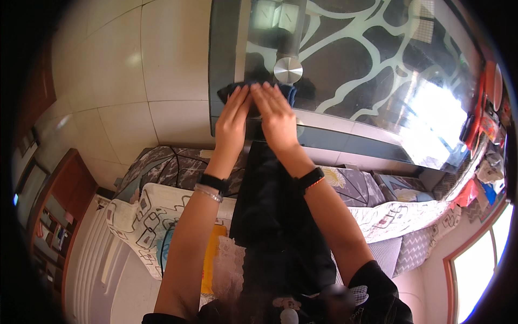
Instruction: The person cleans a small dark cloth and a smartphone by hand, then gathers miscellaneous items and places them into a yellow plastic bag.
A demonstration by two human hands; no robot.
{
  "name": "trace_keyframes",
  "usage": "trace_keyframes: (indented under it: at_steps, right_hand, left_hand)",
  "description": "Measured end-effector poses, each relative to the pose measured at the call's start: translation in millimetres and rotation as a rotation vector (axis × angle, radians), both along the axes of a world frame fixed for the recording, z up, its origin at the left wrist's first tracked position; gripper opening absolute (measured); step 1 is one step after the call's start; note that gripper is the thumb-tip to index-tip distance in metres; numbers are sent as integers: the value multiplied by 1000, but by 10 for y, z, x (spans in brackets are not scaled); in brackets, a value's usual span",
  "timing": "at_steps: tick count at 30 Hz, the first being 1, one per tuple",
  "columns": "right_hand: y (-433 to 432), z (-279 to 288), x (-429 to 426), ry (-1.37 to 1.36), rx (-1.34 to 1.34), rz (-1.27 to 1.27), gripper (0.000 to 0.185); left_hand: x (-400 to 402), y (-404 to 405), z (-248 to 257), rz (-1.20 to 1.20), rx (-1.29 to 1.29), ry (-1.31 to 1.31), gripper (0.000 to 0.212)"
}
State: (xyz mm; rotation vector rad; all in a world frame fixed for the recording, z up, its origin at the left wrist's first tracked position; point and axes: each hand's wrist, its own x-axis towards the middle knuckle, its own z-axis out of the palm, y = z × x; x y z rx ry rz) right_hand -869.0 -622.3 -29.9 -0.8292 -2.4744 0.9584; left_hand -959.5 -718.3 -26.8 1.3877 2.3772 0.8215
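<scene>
Both my hands lie side by side on a dark folded cloth [228,90] at the near left corner of a glass-topped coffee table [356,77]. My left hand [232,115] covers the cloth's left part, its fingers stretched forward and close together. Over the right part lies my right hand [275,113], palm down, fingertips near the far edge. A blue end of the cloth shows beside its fingers. Both thumbs and the cloth's underside are hidden, so I cannot see whether either hand grips the fabric. Just beyond the fingers is a round metal disc [288,70] on the table.
Pale floor tiles [121,60] lie left of the table. Beneath my arms a sofa [162,202] with patterned covers runs across, bearing a yellow packet [213,255] and cushions [412,249]. A red-rimmed item [477,113] stands at the table's right end. A wooden cabinet [60,194] is at left.
</scene>
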Motion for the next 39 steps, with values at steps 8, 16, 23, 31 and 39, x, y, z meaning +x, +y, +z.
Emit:
trace_keyframes:
  at_steps: [8, 16, 23, 31, 39]
  right_hand:
    - [-799, -5, 333, -23, -53, 87, 38]
    - [-807, 19, 209, -34, -22, 89, 34]
    - [-552, -13, -413, -48, 12, -26, 33]
    - [50, -7, -1117, -53, 24, -238, 32]
    - [920, -121, -1808, -24, 140, -343, 30]
  left_hand:
    - [286, -836, 53, 3, -121, -5, 35]
    - [-10, -865, 111, -105, -141, -93, 48]
    - [-548, -491, -40, -45, -27, -95, 51]
    - [-1343, 303, -153, -175, 108, -263, 53]
    - [-2126, 1287, -294, -276, 184, -269, 59]
